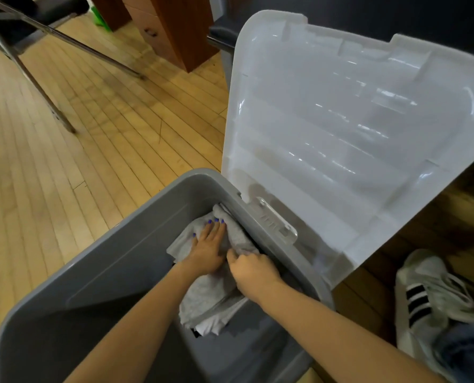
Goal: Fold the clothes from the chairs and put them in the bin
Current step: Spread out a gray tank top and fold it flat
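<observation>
Pale wooden floorboards [97,150] are running diagonally away to the left of and beyond the hands, catching soft, even light. Metal chair legs [45,89] are slanting across the boards far up and left of the hands, under a dark seat [50,6]. A reddish-brown wooden cabinet [175,29] is standing well beyond the hands, with something bright green [100,20] showing just to its left.

The right hand [253,268] curls over the grey garment [211,302], its fingertips hidden in the cloth. The bin [114,261] runs off the bottom edge, its floor mostly covered. The chair [22,29] and shoe [434,294] are cut by the edges.
</observation>
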The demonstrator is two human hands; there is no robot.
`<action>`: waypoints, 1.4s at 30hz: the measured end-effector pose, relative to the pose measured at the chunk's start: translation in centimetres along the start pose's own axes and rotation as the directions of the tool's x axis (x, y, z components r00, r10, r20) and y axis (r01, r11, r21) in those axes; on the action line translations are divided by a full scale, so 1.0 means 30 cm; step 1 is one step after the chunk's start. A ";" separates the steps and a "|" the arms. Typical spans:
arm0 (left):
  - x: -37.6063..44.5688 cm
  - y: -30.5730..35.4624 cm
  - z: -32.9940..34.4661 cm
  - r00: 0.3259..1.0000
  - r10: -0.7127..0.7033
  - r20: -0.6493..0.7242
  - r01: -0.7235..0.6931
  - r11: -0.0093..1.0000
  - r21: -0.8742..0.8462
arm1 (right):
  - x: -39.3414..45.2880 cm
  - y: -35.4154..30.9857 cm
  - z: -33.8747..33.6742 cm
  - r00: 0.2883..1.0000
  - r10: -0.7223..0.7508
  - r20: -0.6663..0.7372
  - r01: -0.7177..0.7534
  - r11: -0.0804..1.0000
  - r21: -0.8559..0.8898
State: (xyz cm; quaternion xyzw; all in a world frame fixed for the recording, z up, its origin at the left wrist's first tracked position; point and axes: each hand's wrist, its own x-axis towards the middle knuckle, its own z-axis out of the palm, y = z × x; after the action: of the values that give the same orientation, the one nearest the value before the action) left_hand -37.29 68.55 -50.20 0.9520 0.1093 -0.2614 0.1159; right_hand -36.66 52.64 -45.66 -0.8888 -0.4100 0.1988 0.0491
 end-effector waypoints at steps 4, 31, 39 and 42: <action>0.040 -0.012 -0.037 0.989 0.002 0.149 -0.019 0.994 0.109 | -0.010 -0.023 -0.073 0.993 -0.106 0.055 0.108 0.994 -0.031; -0.607 1.388 -0.879 0.618 0.780 0.100 -0.759 0.625 -0.182 | -1.141 0.657 -0.985 0.788 0.465 -0.402 -0.281 0.854 0.438; -0.722 2.082 -0.622 0.272 0.933 0.238 -0.930 0.318 -0.184 | -1.778 0.982 -0.762 0.229 0.798 -0.557 -0.317 0.603 0.732; -0.766 2.265 -0.490 0.185 0.908 0.375 -0.965 0.240 -0.105 | -1.936 1.048 -0.614 0.052 0.846 -0.531 -0.540 0.472 0.697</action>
State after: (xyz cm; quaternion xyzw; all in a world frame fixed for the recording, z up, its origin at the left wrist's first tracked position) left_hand -31.38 4.75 -14.79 0.7570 -0.5399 -0.3121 0.1950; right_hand -41.07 -10.14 -18.47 -0.9183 0.1997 -0.2011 0.2764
